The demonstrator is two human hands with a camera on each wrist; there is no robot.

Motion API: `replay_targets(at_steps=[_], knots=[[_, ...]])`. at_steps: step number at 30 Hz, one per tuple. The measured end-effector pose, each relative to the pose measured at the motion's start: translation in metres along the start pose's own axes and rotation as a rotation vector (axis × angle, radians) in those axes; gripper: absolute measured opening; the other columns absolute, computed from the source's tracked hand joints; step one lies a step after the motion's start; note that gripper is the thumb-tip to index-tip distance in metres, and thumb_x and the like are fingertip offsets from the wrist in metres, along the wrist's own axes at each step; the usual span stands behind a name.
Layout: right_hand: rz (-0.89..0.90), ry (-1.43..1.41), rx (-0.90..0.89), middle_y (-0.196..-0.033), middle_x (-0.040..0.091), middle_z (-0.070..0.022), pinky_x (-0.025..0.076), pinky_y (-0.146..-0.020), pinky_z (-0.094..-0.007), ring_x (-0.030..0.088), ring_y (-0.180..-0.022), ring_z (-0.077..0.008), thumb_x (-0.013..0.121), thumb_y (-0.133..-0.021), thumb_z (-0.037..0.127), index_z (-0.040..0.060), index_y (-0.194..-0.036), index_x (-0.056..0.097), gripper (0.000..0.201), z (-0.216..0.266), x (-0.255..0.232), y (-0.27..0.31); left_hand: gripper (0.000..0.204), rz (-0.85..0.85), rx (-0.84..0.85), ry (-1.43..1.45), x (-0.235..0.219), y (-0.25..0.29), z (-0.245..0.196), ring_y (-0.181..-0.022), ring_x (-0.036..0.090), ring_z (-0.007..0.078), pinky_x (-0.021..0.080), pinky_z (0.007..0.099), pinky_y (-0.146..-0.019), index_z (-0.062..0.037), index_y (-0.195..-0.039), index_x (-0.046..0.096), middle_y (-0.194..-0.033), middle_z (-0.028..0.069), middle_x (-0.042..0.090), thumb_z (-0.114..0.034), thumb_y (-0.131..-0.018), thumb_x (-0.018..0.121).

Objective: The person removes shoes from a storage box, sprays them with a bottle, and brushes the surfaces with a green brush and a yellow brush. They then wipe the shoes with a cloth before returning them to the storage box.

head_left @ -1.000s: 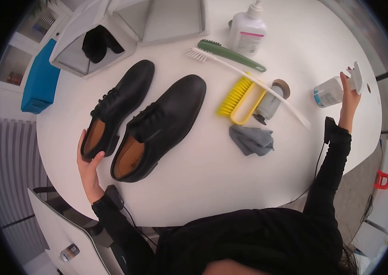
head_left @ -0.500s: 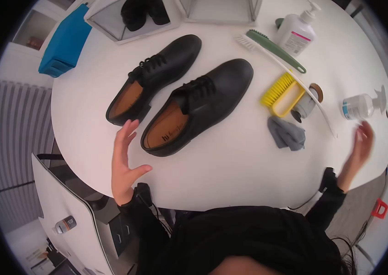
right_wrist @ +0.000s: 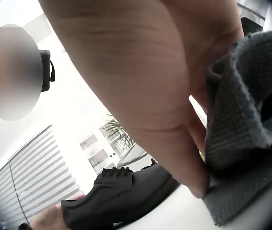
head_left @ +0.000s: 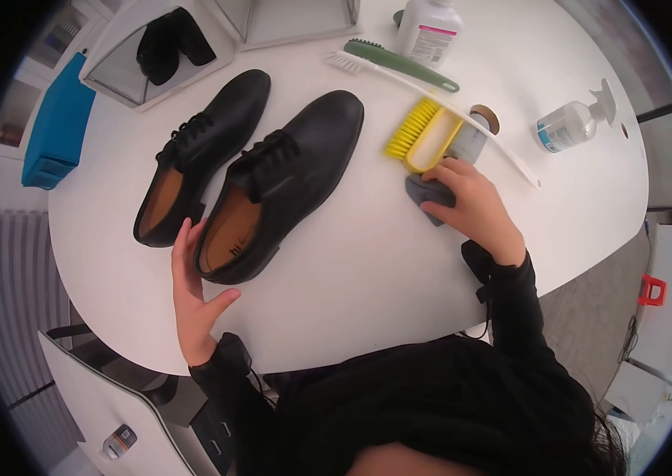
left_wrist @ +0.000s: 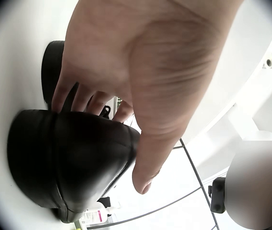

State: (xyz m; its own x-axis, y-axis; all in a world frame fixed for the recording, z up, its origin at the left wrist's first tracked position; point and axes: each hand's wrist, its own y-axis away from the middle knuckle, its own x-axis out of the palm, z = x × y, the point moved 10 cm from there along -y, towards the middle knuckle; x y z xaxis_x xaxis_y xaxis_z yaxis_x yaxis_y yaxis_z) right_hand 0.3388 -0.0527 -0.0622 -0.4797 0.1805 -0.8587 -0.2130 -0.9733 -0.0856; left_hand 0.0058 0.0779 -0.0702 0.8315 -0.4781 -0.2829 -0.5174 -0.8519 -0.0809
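Two black lace-up shoes stand side by side in the head view, the nearer one to the right of the farther one. The left hand is beside the nearer shoe's heel, fingers extended and thumb apart; in the left wrist view, that hand reaches along the black shoe. Thumb and fingers of the right hand pinch a grey cloth on the table. The cloth looks folded and rough-edged beside the right hand in the right wrist view.
A yellow brush, grey tube, white long-handled brush and green brush lie beyond the right hand. Farther off are a pump bottle, spray bottle, shoe box and blue case.
The right hand has let go of the spray bottle, moved left and taken hold of the grey cloth. The left hand has released the farther shoe's heel and moved to the nearer one.
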Motion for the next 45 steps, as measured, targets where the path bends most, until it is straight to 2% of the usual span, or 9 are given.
replay_targets(at_steps=[10, 13, 16, 19, 25, 31, 34, 41, 45], knots=[[0.049, -0.178, -0.038, -0.096, 0.062, -0.0082, 0.048, -0.082, -0.0332, 0.060, -0.091, -0.0260, 0.072, -0.078, 0.008, 0.0039, -0.096, 0.065, 0.019, -0.003, 0.003, 0.006, 0.107, 0.056, -0.103, 0.141, 0.018, -0.003, 0.017, -0.124, 0.049, 0.0240, 0.037, 0.0353, -0.107, -0.0040, -0.147, 0.029, -0.138, 0.0128, 0.046, -0.019, -0.058, 0.087], [-0.172, -0.225, 0.109, -0.097, 0.064, -0.0076, 0.047, -0.082, -0.0311, 0.060, -0.090, -0.0217, 0.069, -0.082, 0.009, 0.0023, -0.098, 0.065, 0.017, -0.035, -0.027, 0.004, 0.100, 0.039, -0.098, 0.101, 0.015, -0.005, 0.019, -0.122, 0.051, 0.0228, 0.039, 0.0347, -0.105, -0.0030, -0.145, 0.033, -0.135, 0.0120, 0.049, -0.013, -0.059, 0.084], [-0.357, -0.170, 0.158, -0.093, 0.064, -0.0088, 0.048, -0.074, -0.0319, 0.059, -0.083, -0.0240, 0.068, -0.082, 0.010, 0.0025, -0.094, 0.067, 0.015, -0.063, -0.051, 0.010, 0.094, 0.030, -0.104, 0.043, 0.011, -0.002, 0.025, -0.121, 0.052, 0.0227, 0.040, 0.0345, -0.104, -0.0018, -0.142, 0.038, -0.133, 0.0120, 0.051, -0.009, -0.060, 0.083], [-0.379, -0.175, 0.152, -0.094, 0.065, -0.0091, 0.048, -0.075, -0.0327, 0.059, -0.083, -0.0230, 0.067, -0.082, 0.008, 0.0030, -0.097, 0.066, 0.016, -0.071, -0.052, 0.011, 0.090, 0.031, -0.112, 0.000, 0.011, -0.002, 0.023, -0.120, 0.053, 0.0228, 0.041, 0.0346, -0.103, -0.0008, -0.140, 0.041, -0.133, 0.0127, 0.051, -0.009, -0.060, 0.082], [-0.328, -0.149, 0.096, -0.097, 0.065, -0.0102, 0.048, -0.077, -0.0332, 0.060, -0.088, -0.0253, 0.067, -0.081, 0.008, 0.0036, -0.099, 0.066, 0.019, -0.064, -0.063, -0.003, 0.089, 0.045, -0.102, -0.034, 0.004, 0.001, 0.019, -0.120, 0.053, 0.0235, 0.040, 0.0351, -0.103, -0.0001, -0.139, 0.041, -0.132, 0.0137, 0.051, -0.009, -0.059, 0.081], [-0.252, 0.192, -0.115, -0.103, 0.066, -0.0112, 0.050, -0.080, -0.0387, 0.062, -0.097, -0.0307, 0.062, -0.084, 0.017, 0.0077, -0.106, 0.063, 0.023, -0.057, -0.071, -0.080, 0.089, 0.075, -0.106, 0.001, 0.002, 0.002, 0.021, -0.121, 0.052, 0.0237, 0.039, 0.0354, -0.104, 0.0004, -0.139, 0.041, -0.132, 0.0143, 0.051, -0.010, -0.061, 0.082], [-0.203, 0.319, -0.086, -0.102, 0.067, -0.0110, 0.051, -0.080, -0.0406, 0.062, -0.097, -0.0308, 0.061, -0.084, 0.023, 0.0101, -0.111, 0.062, 0.030, -0.100, -0.046, -0.129, 0.090, 0.069, -0.101, -0.013, -0.001, 0.002, 0.021, -0.121, 0.052, 0.0237, 0.038, 0.0351, -0.105, 0.0005, -0.139, 0.041, -0.133, 0.0142, 0.051, -0.010, -0.061, 0.083], [0.092, 0.284, 0.068, -0.097, 0.068, -0.0143, 0.051, -0.079, -0.0424, 0.064, -0.093, -0.0334, 0.060, -0.084, 0.025, 0.0105, -0.113, 0.062, 0.032, -0.111, -0.007, -0.159, 0.094, 0.059, -0.079, 0.030, -0.001, 0.000, 0.020, -0.123, 0.051, 0.0228, 0.039, 0.0346, -0.104, -0.0010, -0.142, 0.038, -0.133, 0.0136, 0.051, -0.009, -0.060, 0.084], [-0.076, 0.286, -0.114, -0.093, 0.066, -0.0168, 0.050, -0.077, -0.0439, 0.063, -0.089, -0.0352, 0.057, -0.088, 0.020, 0.0056, -0.108, 0.061, 0.025, -0.101, -0.018, -0.156, 0.096, 0.033, -0.040, 0.065, 0.002, -0.003, 0.012, -0.122, 0.052, 0.0225, 0.041, 0.0338, -0.103, -0.0016, -0.142, 0.037, -0.131, 0.0138, 0.053, -0.011, -0.060, 0.086]])
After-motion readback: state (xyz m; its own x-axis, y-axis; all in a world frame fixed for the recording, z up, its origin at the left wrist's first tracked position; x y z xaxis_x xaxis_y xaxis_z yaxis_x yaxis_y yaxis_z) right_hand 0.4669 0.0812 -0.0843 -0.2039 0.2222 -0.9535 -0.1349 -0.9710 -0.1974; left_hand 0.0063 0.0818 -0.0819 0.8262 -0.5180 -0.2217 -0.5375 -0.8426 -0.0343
